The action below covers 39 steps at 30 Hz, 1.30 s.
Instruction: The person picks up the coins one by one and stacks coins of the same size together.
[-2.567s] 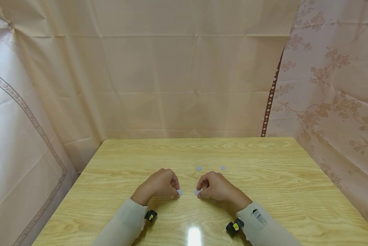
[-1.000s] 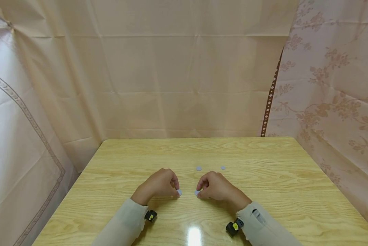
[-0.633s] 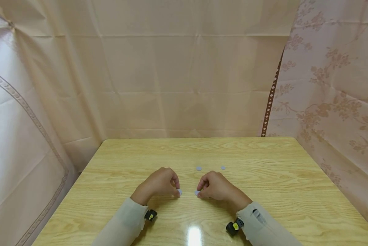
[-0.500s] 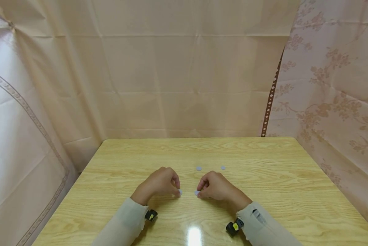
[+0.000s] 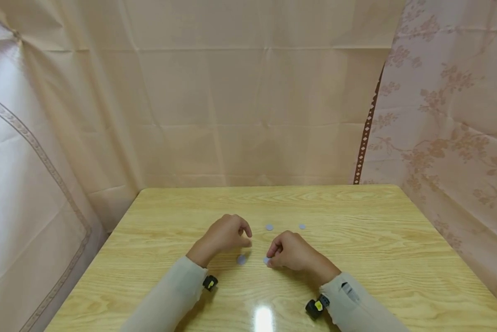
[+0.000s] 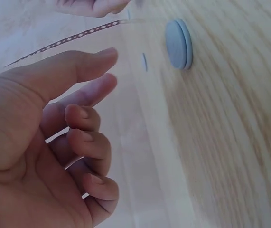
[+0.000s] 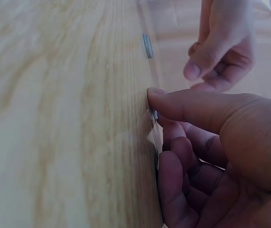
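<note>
My left hand (image 5: 225, 234) is raised over the table with fingers loosely bent and holds nothing. Just below it, nearer me, lies a pale blue-grey disc stack (image 5: 241, 259); the left wrist view shows two thin round discs (image 6: 178, 43), one on top of the other, flat on the wood. With thumb and fingertips, my right hand (image 5: 291, 251) pinches another pale disc (image 5: 266, 260) at the table surface, to the right of the stack. In the right wrist view, the thumb and fingers hide most of that disc (image 7: 155, 114).
Two more pale discs, one behind the hands (image 5: 269, 227) and one further right (image 5: 302, 227), lie on the wood-grain table (image 5: 356, 258). Beige curtain cloth (image 5: 240, 115) hangs behind the table's far edge, with patterned cloth (image 5: 452, 115) along the right side.
My left hand has let go of its discs and moved up, forward and slightly right, leaving them on the table. The right hand stays in place on its disc.
</note>
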Motion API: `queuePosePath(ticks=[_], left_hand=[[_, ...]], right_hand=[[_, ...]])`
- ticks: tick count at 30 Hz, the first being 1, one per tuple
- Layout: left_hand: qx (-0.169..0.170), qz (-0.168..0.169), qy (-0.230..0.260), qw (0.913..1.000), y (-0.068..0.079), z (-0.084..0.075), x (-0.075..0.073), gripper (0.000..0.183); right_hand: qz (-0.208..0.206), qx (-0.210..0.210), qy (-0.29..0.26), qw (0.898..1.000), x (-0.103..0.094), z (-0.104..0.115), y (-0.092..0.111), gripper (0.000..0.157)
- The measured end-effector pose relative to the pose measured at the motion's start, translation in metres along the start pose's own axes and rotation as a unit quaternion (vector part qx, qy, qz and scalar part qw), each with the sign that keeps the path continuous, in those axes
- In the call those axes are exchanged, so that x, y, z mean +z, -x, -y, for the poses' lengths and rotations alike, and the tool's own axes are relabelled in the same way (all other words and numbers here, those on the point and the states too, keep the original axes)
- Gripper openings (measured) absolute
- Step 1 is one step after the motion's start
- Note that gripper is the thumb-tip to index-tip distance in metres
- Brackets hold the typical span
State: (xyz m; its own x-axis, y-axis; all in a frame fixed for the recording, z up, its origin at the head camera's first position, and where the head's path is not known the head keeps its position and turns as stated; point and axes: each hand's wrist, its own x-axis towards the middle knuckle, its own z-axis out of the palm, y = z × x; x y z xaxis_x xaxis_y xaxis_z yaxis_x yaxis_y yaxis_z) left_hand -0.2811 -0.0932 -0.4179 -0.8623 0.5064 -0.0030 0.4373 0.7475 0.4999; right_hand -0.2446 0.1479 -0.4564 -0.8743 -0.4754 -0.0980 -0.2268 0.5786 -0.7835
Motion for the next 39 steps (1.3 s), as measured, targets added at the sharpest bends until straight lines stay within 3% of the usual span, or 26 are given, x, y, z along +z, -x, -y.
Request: queuePosePath(ticks=[8,14,22,32,39], left_hand=[[0.001,-0.018,-0.001,0.9998,-0.015,0.000,-0.003,0.018],[-0.006,-0.005,-0.010,0.9999,-0.026,-0.003,-0.002,0.020],[-0.008,-0.003,-0.015,0.9998,-0.043,-0.008,0.005,0.016],[-0.015,0.008,0.030,0.9994,-0.063,-0.010,0.021,0.019],[-0.010,0.012,0.028,0.9995,-0.073,-0.015,0.027,0.023]], right_hand=[[-0.002,0.000,0.001,1.000,0.001,0.000,-0.002,0.010],[0.000,0.003,-0.007,1.000,0.001,0.000,-0.002,0.011],[-0.003,0.006,-0.009,1.000,0.002,-0.001,-0.002,0.011],[-0.009,0.006,-0.007,1.000,0.001,0.000,-0.001,0.012],[-0.008,0.000,-0.009,1.000,-0.001,0.003,0.000,0.011]])
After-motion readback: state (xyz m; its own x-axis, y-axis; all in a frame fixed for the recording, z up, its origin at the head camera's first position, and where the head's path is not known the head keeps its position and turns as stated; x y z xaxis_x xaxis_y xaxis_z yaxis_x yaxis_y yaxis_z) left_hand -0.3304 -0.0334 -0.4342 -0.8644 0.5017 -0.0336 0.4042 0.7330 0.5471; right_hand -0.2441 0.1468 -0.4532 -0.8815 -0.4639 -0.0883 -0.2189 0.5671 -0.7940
